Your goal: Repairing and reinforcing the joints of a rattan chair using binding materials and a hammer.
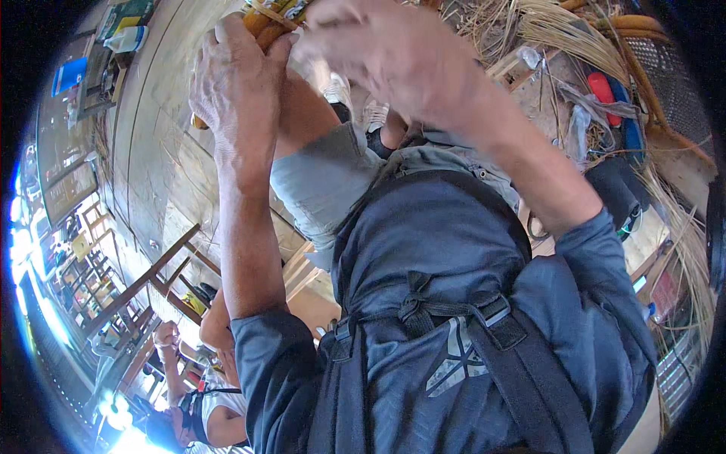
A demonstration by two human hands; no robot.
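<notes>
My left hand (240, 94) is raised at the top of the view, its fingers wrapped round an orange-brown cane piece (261, 29), perhaps part of a frame. Pale strips (274, 15) are bound across the cane, close by the thumb. A bit of the cane also shows past the outer side of this hand, above my bare knee. My right hand (382, 57) hovers just right of the bound part, smeared by motion, so its fingers cannot be made out. The upper edge of the picture cuts off most of the cane work.
Loose pale strips (556, 41) lie at the upper right, near a red object (601, 94) and a woven cane piece (669, 76). Wooden frames (159, 272) stand to the left. Another person (219, 408) sits at the lower left. A white jug (126, 39) is at the upper left.
</notes>
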